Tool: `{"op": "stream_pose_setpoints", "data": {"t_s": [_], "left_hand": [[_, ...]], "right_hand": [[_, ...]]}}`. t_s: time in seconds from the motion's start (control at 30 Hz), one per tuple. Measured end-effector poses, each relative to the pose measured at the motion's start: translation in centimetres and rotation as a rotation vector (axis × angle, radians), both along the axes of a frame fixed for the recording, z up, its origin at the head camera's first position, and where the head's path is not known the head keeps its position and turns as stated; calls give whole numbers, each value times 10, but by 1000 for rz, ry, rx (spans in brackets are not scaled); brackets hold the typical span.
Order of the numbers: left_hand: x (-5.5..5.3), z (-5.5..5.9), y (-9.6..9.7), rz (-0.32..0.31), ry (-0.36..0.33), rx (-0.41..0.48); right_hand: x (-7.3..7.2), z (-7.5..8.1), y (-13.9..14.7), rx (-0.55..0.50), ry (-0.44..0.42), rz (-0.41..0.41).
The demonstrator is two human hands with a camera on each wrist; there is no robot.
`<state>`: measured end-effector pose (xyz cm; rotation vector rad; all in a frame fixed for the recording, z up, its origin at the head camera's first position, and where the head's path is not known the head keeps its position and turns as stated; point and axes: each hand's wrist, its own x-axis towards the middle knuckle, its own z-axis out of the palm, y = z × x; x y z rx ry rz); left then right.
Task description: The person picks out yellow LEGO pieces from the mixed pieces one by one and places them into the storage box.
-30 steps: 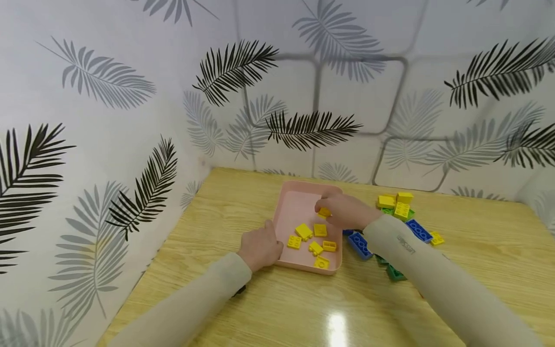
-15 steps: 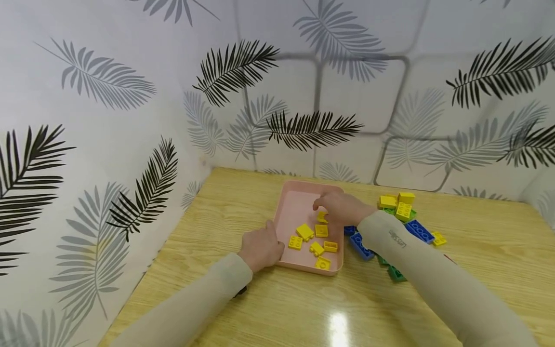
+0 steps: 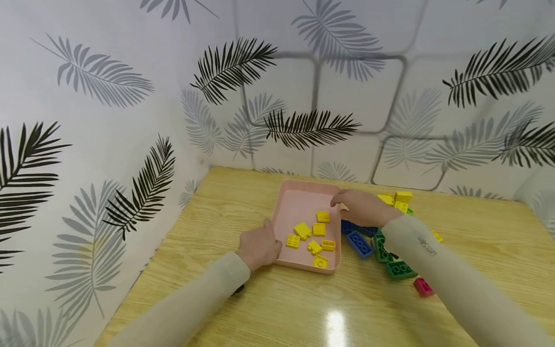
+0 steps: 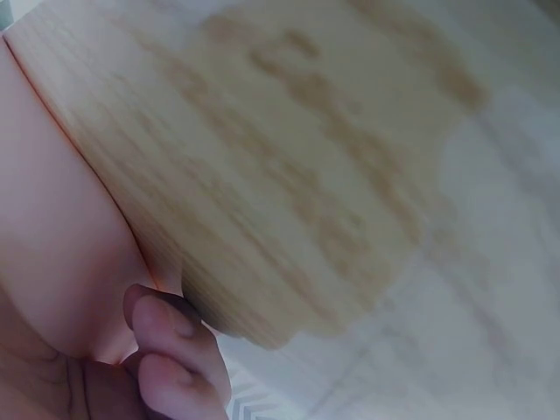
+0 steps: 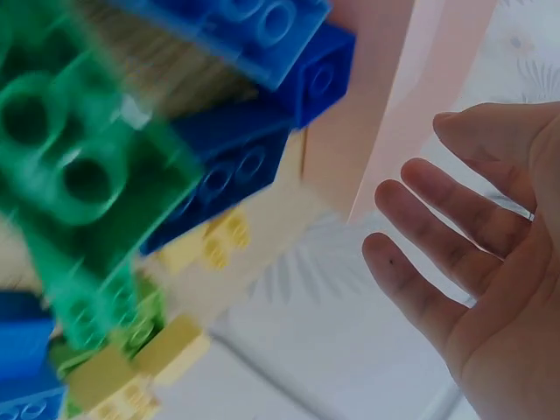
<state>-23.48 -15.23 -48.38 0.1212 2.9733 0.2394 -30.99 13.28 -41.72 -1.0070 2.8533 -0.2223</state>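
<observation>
A shallow pink tray (image 3: 303,266) rests on the wooden table, with several yellow toy bricks (image 3: 302,231) scattered inside, mostly in its nearer half. At the tray's left front, my left hand (image 3: 258,246) grips the wall; the left wrist view shows its curled fingers (image 4: 171,350) at the pink side. My right hand (image 3: 362,206) is over the tray's right wall near the back. Its fingers look spread and hold nothing in the right wrist view, where the palm (image 5: 516,289) shows beside the pink wall.
Right of the tray lies a loose pile of blue bricks (image 3: 360,245), green bricks (image 3: 400,270) and yellow bricks (image 3: 403,196), partly covered by the right arm. A dark pink brick (image 3: 423,286) lies nearer the front. Patterned wall covering (image 3: 260,144) rises behind the table.
The right hand has let go of a yellow brick, which now lies in the tray, and has moved right toward the pile. The left hand stays at the tray.
</observation>
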Motion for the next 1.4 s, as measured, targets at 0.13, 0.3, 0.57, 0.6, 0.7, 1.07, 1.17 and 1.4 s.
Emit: {"op": "stream_pose_setpoints", "data": {"t_s": [0.13,0.3,0.57,0.6,0.7,1.07,1.17,1.4], "left_hand": [[0,0,0,2,-12,2],[1,2,0,0,-15,-2],[4,3,1,5,-12,2],[4,2,1,4,-13,-1],[3,1,1,4,-10,-7],[2,3,1,12,-9,9],[1,4,2,12,-9,6],[1,4,2,25,-14,-4]], "right_hand": [[1,0,20,-6,25,-39],[3,0,40,14,7,-77],[4,-8,55,49,-35,-85],[4,-9,56,54,-41,-82],[3,-12,60,75,-63,-87],[-5,-19,63,136,-108,-89],[-6,-20,62,144,-119,-89],[-10,-25,63,143,-102,-68]]}}
